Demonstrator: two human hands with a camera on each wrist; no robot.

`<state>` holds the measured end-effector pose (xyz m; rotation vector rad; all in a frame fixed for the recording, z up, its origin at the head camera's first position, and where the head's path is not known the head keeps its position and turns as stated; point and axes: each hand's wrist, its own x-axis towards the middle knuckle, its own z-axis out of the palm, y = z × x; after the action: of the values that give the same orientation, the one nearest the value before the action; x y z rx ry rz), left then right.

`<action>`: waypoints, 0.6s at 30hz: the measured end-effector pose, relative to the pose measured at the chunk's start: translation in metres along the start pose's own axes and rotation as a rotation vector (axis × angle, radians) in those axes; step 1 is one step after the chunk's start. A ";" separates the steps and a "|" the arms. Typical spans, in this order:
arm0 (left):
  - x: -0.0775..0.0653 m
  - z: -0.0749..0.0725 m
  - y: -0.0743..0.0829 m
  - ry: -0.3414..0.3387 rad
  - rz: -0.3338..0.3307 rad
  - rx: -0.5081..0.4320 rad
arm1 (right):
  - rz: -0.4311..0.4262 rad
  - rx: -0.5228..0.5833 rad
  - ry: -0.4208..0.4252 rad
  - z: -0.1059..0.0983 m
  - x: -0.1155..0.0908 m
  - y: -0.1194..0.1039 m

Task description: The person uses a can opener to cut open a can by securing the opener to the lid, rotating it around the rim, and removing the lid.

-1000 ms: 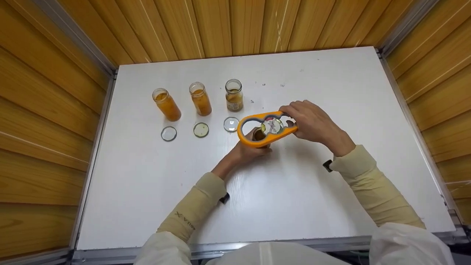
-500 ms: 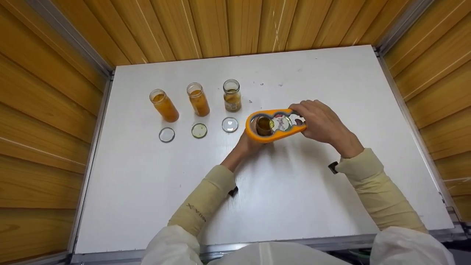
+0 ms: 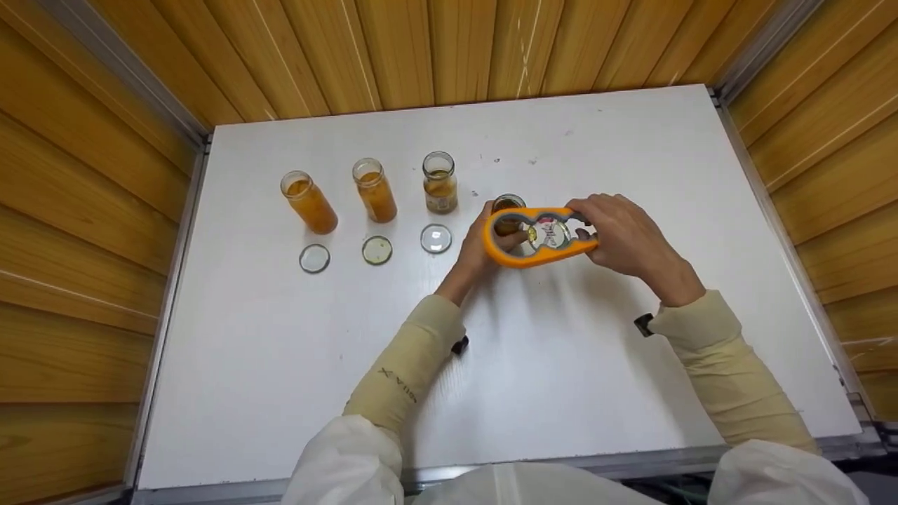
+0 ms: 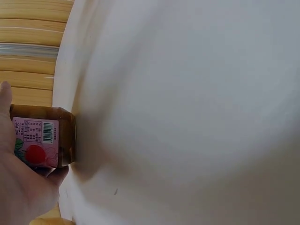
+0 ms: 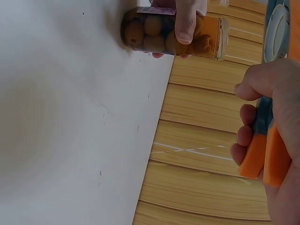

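Observation:
My left hand [image 3: 477,256] grips an open glass jar [image 3: 506,214] of round yellowish fruit that stands on the white table [image 3: 561,365], just right of the row of jars. The left wrist view shows the jar's pink label [image 4: 40,140] against my palm [image 4: 18,187]. In the right wrist view my left fingers [image 5: 185,18] wrap the jar [image 5: 154,35]. My right hand [image 3: 624,238] holds an orange jar opener [image 3: 523,258] level above the table in front of the jar, and a lid [image 3: 554,233] sits in its middle hole. The opener [image 5: 267,159] shows by my right fingers [image 5: 255,89].
Three open jars [image 3: 309,203] [image 3: 374,189] [image 3: 440,181] stand in a row at the back left. One lid lies in front of each [image 3: 313,258] [image 3: 377,250] [image 3: 436,238]. Wooden walls [image 3: 449,49] close in the table on three sides.
My left hand has slid the jar back and right, out from under the opener. My right hand has carried the opener rightward with the lid still in it.

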<state>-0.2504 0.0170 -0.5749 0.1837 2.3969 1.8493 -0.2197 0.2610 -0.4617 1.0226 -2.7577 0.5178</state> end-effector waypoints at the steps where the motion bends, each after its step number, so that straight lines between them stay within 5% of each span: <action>1: 0.003 0.001 0.001 0.005 -0.006 0.011 | 0.005 0.001 0.002 -0.001 -0.001 0.001; 18: 0.044 0.003 0.008 0.084 -0.074 0.130 | 0.130 -0.015 0.071 -0.014 -0.034 0.028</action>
<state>-0.2935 0.0293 -0.5685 0.0285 2.5451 1.7034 -0.2116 0.3061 -0.4651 0.8087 -2.7732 0.5400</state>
